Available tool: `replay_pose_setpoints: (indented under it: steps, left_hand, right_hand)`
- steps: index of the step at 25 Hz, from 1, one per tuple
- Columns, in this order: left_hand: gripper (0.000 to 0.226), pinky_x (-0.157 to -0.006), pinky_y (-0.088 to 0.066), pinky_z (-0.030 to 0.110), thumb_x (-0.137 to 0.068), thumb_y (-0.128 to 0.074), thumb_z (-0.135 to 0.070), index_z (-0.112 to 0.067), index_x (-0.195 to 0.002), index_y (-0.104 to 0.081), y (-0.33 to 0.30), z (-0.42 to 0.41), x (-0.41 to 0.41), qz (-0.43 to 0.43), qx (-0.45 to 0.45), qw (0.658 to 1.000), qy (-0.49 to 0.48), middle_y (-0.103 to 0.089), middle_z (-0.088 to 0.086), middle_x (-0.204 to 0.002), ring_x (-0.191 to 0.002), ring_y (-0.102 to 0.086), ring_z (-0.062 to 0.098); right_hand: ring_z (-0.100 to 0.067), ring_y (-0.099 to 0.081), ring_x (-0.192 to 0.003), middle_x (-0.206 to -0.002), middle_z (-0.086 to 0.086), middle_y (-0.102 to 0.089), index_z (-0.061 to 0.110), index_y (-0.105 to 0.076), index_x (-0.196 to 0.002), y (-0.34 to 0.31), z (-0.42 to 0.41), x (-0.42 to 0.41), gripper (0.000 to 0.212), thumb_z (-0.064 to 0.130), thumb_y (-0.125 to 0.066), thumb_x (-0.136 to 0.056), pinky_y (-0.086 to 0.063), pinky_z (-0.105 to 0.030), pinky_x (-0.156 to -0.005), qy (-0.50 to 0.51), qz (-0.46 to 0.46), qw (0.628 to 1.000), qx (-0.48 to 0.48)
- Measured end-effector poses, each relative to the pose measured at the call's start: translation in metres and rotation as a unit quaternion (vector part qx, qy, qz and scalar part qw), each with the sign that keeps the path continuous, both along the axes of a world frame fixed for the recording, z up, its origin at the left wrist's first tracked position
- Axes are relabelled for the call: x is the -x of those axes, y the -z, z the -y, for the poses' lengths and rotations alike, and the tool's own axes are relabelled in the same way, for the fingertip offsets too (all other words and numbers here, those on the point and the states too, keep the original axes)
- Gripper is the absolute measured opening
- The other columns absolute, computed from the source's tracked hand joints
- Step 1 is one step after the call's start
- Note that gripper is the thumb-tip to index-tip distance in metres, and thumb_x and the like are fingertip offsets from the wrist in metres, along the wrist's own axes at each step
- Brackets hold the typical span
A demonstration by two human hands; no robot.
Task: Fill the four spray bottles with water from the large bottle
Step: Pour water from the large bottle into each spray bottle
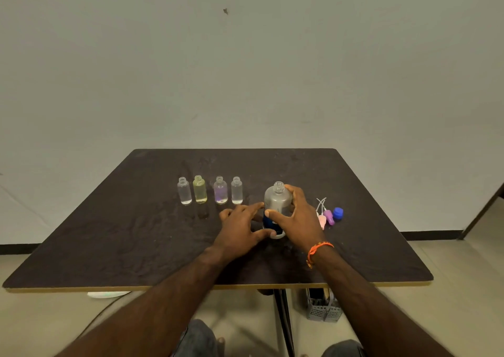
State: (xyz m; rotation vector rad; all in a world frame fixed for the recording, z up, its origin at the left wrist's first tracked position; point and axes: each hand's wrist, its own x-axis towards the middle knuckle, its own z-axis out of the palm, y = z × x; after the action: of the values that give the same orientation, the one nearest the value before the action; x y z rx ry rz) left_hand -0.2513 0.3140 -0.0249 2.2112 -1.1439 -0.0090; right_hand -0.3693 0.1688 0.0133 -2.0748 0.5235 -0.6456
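My right hand is wrapped round the large bottle, thumb across its front and fingers curled behind its shoulder, so the grip is closed on the bottle itself; it stands upright on the table with its neck uncapped. My left hand lies just left of the bottle's base, fingers spread and relaxed, its fingertips touching or nearly touching the lower body, there, I judge, to steady it before I lift. Left of the large bottle the four spray bottles stand upright in a row, all with open necks, spaced so I can pour into each in turn. Each shows only a little liquid at the bottom, so the filling seems hardly begun. Right of the large bottle lie the spray tops and the blue cap, set aside out of the pouring path.
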Motion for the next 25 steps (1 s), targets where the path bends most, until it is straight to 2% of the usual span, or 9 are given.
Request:
replay_pose_setpoints:
  steps: [3, 6, 9, 14, 18, 22, 25]
  left_hand:
    - [0.075, -0.107, -0.034, 0.047, -0.08, -0.053, -0.078, -0.038, -0.144, -0.055, 0.009, 0.012, -0.004, 0.017, 0.021, 0.999, -0.023, -0.067, -0.02, -0.129, -0.126, -0.051, 0.004]
    - [0.054, -0.101, -0.025, 0.039, -0.09, -0.062, -0.062, -0.039, -0.138, -0.057, 0.002, 0.023, -0.008, 0.021, 0.018, 0.999, -0.032, -0.067, -0.02, -0.128, -0.127, -0.052, 0.006]
    - [0.045, -0.097, -0.018, 0.034, -0.094, -0.067, -0.051, -0.037, -0.136, -0.057, -0.005, 0.042, -0.018, 0.025, 0.017, 0.998, -0.048, -0.067, -0.016, -0.128, -0.127, -0.05, 0.01]
    - [0.042, -0.098, -0.023, 0.034, -0.097, -0.065, -0.047, -0.034, -0.136, -0.054, -0.013, 0.092, -0.038, 0.02, 0.009, 0.999, -0.047, -0.065, -0.009, -0.128, -0.13, -0.046, 0.015]
    - [0.048, -0.109, -0.022, 0.042, -0.1, -0.062, -0.044, -0.031, -0.144, -0.048, -0.019, 0.141, -0.048, 0.027, -0.026, 0.999, -0.014, -0.059, -0.005, -0.137, -0.138, -0.04, 0.017]
    - [0.062, -0.114, -0.021, 0.044, -0.101, -0.06, -0.039, -0.027, -0.156, -0.036, -0.017, 0.184, -0.051, -0.003, -0.054, 0.998, 0.023, -0.053, -0.001, -0.147, -0.144, -0.036, 0.02]
    - [0.067, -0.119, -0.021, 0.048, -0.101, -0.06, -0.033, -0.024, -0.161, -0.03, -0.019, 0.196, -0.05, -0.011, -0.07, 0.997, 0.034, -0.049, 0.002, -0.152, -0.147, -0.033, 0.021]
  right_hand:
    - [-0.011, -0.057, -0.115, -0.133, 0.009, -0.058, 0.035, -0.039, -0.141, 0.0, 0.004, -0.003, 0.081, 0.044, -0.083, -0.073, -0.05, -0.031, -0.1, -0.01, -0.009, 1.0, -0.012]
    - [-0.012, -0.058, -0.109, -0.127, 0.009, -0.06, 0.032, -0.043, -0.139, -0.009, 0.013, -0.013, 0.077, 0.041, -0.084, -0.074, -0.049, -0.027, -0.093, -0.005, -0.021, 1.0, 0.007]
    - [-0.013, -0.06, -0.106, -0.121, 0.009, -0.063, 0.03, -0.049, -0.135, -0.019, 0.032, -0.032, 0.076, 0.042, -0.087, -0.07, -0.051, -0.031, -0.094, 0.008, -0.04, 0.998, 0.038]
    - [-0.015, -0.06, -0.11, -0.128, 0.003, -0.064, 0.025, -0.05, -0.137, -0.026, 0.077, -0.062, 0.076, 0.041, -0.086, -0.071, -0.049, -0.026, -0.092, 0.021, -0.062, 0.996, 0.069]
    - [-0.021, -0.059, -0.117, -0.136, -0.003, -0.06, 0.021, -0.047, -0.14, -0.028, 0.118, -0.067, 0.075, 0.035, -0.085, -0.076, -0.048, -0.033, -0.099, 0.053, -0.069, 0.994, 0.063]
    - [-0.012, -0.054, -0.105, -0.133, -0.002, -0.06, 0.022, -0.048, -0.139, -0.029, 0.156, -0.063, 0.074, 0.032, -0.085, -0.076, -0.045, -0.026, -0.091, 0.081, -0.065, 0.993, 0.049]
    - [-0.011, -0.053, -0.104, -0.133, -0.002, -0.06, 0.022, -0.046, -0.14, -0.027, 0.17, -0.063, 0.077, 0.032, -0.086, -0.075, -0.044, -0.023, -0.088, 0.09, -0.071, 0.992, 0.041]
